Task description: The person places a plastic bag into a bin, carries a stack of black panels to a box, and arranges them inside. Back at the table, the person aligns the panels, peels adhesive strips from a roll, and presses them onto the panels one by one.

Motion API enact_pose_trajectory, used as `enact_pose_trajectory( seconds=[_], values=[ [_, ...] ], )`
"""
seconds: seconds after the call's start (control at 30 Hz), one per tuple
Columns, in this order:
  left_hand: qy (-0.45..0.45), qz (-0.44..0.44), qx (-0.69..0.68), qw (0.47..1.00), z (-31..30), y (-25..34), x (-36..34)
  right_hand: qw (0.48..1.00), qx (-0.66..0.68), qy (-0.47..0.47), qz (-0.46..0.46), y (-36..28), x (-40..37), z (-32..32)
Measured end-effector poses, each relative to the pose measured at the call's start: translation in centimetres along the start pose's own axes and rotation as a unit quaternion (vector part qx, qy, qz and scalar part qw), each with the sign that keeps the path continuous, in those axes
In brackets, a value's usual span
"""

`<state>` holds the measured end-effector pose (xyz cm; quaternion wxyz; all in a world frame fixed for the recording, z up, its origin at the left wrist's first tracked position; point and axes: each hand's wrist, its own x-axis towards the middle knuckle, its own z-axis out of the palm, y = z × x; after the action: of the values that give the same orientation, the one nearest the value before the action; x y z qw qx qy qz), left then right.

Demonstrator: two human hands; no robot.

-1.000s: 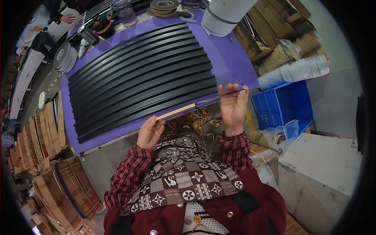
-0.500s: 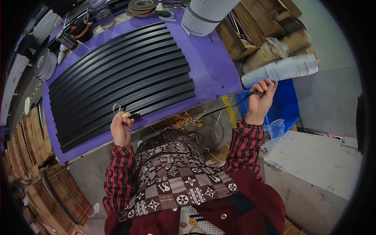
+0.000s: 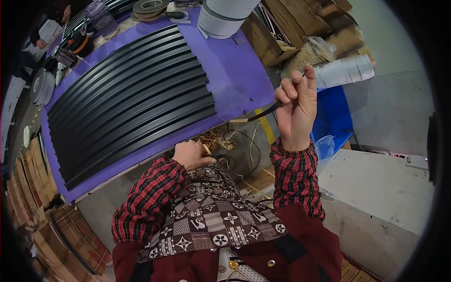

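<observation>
My right hand [image 3: 298, 103] is raised at the right, its fingers closed on a black strip [image 3: 268, 112]. The strip runs down to the left, where a pale tan piece [image 3: 238, 121] shows near the table edge. My left hand [image 3: 191, 154] is low at the table's front edge, above my patterned apron and beside a heap of tan scraps [image 3: 215, 141]. Its thumb points right and the other fingers are bent down, mostly hidden; no held object shows. Black ribbed strips [image 3: 131, 98] lie side by side on the purple table [image 3: 235, 70].
White rolls [image 3: 221, 21], tape rolls [image 3: 149, 7] and a clear jar [image 3: 101, 19] stand at the table's far side. Cardboard [image 3: 263, 42], a wrapped roll [image 3: 345, 71], a blue bin [image 3: 336, 110] and a white-topped box [image 3: 371, 183] are right. Another person's hands show top left.
My left hand has moved right and down from over the black strips to the table's front edge. My right hand has risen slightly, with the black strip. The view has shifted.
</observation>
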<state>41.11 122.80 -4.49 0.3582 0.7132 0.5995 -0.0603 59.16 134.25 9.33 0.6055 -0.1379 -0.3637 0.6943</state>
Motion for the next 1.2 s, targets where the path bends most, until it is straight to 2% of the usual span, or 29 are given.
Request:
enact_pose_trajectory(
  seconds=[0.03, 0.07, 0.13, 0.17, 0.23, 0.27, 0.33, 0.37, 0.43, 0.47, 0.53, 0.57, 0.63, 0.67, 0.7, 0.73, 0.8, 0.87, 0.93, 1.0, 1.2],
  values=[
    [0.101, 0.023, 0.031, 0.994, 2.3, -1.2, 0.1, 1.0, 0.003, -0.002, -0.002, 0.1, 0.0, 0.3],
    [0.102, 0.021, 0.034, 0.994, 3.2, -2.2, 0.8, 1.0, 0.0, -0.008, 0.002, 0.1, -0.1, 0.7],
    [0.089, 0.135, -0.097, 0.982, 3.5, -3.2, 1.7, 1.0, -0.001, -0.016, 0.006, 0.2, -0.1, 0.9],
    [0.089, 0.133, -0.094, 0.983, 3.4, -3.3, 1.6, 0.999, 0.013, -0.027, 0.014, 0.2, -0.1, 0.9],
    [0.183, 0.262, -0.279, 0.906, 3.0, -3.2, 1.4, 0.999, 0.029, -0.038, 0.022, 0.2, -0.1, 1.0],
    [0.185, 0.261, -0.277, 0.906, 2.3, -2.5, 1.3, 0.998, 0.036, -0.045, 0.027, 0.3, -0.1, 1.1],
    [0.125, 0.111, -0.454, 0.875, 0.8, -0.2, 1.6, 0.997, 0.044, -0.053, 0.033, 0.4, 0.0, 1.4],
    [0.239, 0.182, -0.431, 0.851, -0.1, 1.7, 2.3, 0.996, 0.054, -0.061, 0.04, 0.5, 0.0, 1.6],
    [0.35, 0.245, -0.404, 0.809, -1.2, 4.7, 3.9, 0.994, 0.064, -0.068, 0.052, 0.8, -0.3, 2.1],
    [0.335, 0.277, -0.4, 0.807, -1.6, 5.7, 4.6, 0.993, 0.072, -0.074, 0.057, 0.8, -0.5, 2.4],
    [0.236, 0.308, -0.353, 0.852, -1.4, 5.1, 6.3, 0.991, 0.079, -0.084, 0.061, 0.4, -0.8, 2.7],
    [0.238, 0.308, -0.352, 0.851, -1.1, 4.4, 6.5, 0.996, 0.053, -0.072, 0.026, -0.1, -1.0, 2.4],
    [0.376, 0.237, -0.215, 0.869, -0.5, 3.1, 6.1, 0.998, -0.006, -0.038, -0.046, -1.5, -1.6, 0.6],
    [0.433, 0.213, -0.196, 0.854, -0.8, 2.7, 5.5, 0.995, -0.05, -0.01, -0.081, -1.9, -2.0, -0.9],
    [0.444, 0.185, -0.196, 0.855, -1.0, 2.3, 4.8, 0.989, -0.093, 0.019, -0.113, -2.1, -2.7, -2.6],
    [0.455, 0.155, -0.195, 0.855, -1.5, 1.9, 4.1, 0.99, -0.086, 0.035, -0.106, -2.1, -3.6, -4.7],
    [0.456, 0.159, -0.214, 0.849, -3.3, 1.9, 2.9, 0.991, -0.076, 0.085, -0.074, -1.2, -6.1, -9.1],
    [0.516, 0.2, -0.121, 0.824, -4.5, 1.6, 2.5, 0.987, 0.0, 0.159, -0.009, 0.8, -8.7, -11.1],
    [0.509, 0.193, -0.061, 0.837, -5.5, 1.8, 1.9, 0.97, 0.068, 0.211, 0.096, 3.2, -11.3, -13.1],
    [0.534, 0.192, 0.057, 0.821, -6.4, 2.4, 1.5, 0.947, 0.115, 0.262, 0.146, 6.1, -12.6, -13.5],
    [0.529, 0.194, 0.158, 0.811, -6.9, 1.5, 1.7, 0.89, 0.243, 0.357, 0.144, 12.4, -15.2, -15.9]
  ],
)
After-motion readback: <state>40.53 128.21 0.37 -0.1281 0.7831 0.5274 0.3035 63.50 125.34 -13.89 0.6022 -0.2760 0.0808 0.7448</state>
